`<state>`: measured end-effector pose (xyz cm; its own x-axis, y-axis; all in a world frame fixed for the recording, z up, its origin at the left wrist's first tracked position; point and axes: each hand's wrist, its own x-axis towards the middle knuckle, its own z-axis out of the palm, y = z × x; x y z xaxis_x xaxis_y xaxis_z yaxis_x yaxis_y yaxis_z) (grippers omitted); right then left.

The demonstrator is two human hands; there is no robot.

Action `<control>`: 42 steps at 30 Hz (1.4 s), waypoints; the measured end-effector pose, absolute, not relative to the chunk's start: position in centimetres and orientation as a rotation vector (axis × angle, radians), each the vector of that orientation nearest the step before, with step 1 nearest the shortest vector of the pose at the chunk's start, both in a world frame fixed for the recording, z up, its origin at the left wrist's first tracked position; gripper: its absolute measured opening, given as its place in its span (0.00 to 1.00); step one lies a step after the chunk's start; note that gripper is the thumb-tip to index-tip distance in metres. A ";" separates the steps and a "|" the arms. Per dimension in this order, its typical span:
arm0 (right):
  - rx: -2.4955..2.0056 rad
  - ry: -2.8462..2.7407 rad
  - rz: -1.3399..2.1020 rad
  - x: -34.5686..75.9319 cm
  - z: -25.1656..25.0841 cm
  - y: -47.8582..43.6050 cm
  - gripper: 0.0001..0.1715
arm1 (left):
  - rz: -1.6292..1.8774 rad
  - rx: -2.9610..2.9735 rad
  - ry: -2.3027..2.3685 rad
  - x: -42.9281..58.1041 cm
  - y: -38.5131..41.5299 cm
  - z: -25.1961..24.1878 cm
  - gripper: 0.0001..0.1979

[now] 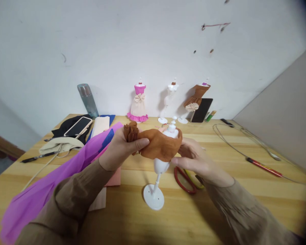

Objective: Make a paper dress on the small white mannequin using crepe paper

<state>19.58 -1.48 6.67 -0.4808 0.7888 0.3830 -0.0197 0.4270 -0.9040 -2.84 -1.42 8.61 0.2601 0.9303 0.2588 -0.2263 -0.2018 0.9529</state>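
Observation:
A small white dress-form mannequin (161, 166) stands on its round base in front of me. A brown crepe paper strip (160, 144) is wrapped about its chest, and the loose side stretches left. My left hand (121, 149) is closed on that left end, thumb on the paper, with a gathered brown bunch by the fingers. On the other side, my right hand (197, 160) pinches the strip's right edge beside the mannequin; some of its fingers are hidden behind. Red and yellow-handled scissors (185, 180) lie under the right hand, partly covered.
Purple crepe paper (53, 183) runs under my left forearm. A phone (78, 127) and a bottle (88, 102) are at the left. Along the wall stand a pink-dressed mannequin (139, 105), a bare one (172, 90) and a brown-dressed one (201, 91). A red-handled corded tool (264, 166) lies right.

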 end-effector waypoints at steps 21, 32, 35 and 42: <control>-0.650 -1.473 1.232 15.6 2.4 -3.1 0.39 | 1.432 1.475 0.816 -1.4 -2.8 7.7 0.14; -0.502 -1.285 1.713 16.8 2.7 -2.6 0.21 | 1.567 2.003 0.951 -1.7 -5.0 7.9 0.08; -0.446 -1.227 1.759 16.6 2.9 -2.8 0.17 | 1.689 2.124 0.884 -1.2 -5.8 7.8 0.10; -0.457 -1.082 1.725 16.4 3.0 -3.8 0.17 | 1.838 2.169 1.021 0.0 -7.6 6.2 0.09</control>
<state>16.41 -3.79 3.03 -0.4222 0.8883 0.1809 -0.5494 -0.0920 -0.8305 0.01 -7.61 6.17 0.0347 0.5567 0.8300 0.4104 -0.7652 0.4960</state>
